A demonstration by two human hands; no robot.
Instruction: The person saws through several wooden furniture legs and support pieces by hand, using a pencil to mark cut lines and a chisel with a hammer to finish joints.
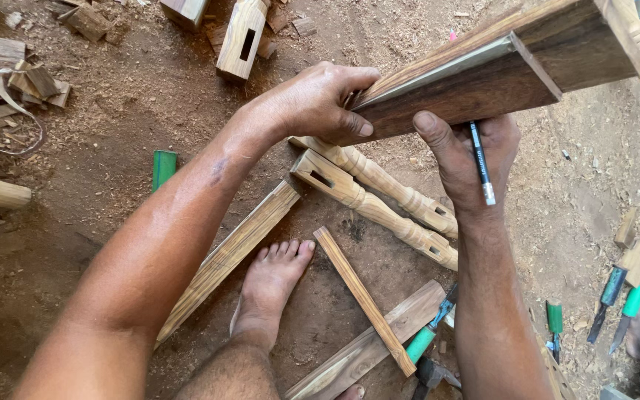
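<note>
Head cam: left hand point(320, 100) clamps plank point(475, 74) end, right hand point(468, 159) pinches pencil point(481, 163) w/ thumb on plank. Plank looks stiff, heavy; best gripped by edges.

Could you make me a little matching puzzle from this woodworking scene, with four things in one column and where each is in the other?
Things:
1. pencil
2. dark wooden board
3. two turned legs
4. thin wooden strip

Places:
A. lying on the dirt floor under the hands
B. gripped at its end by the left hand
C. beside the bare foot, resting on a plank
D. held in the right hand

Pairs: 1-D, 2-B, 3-A, 4-C
</note>
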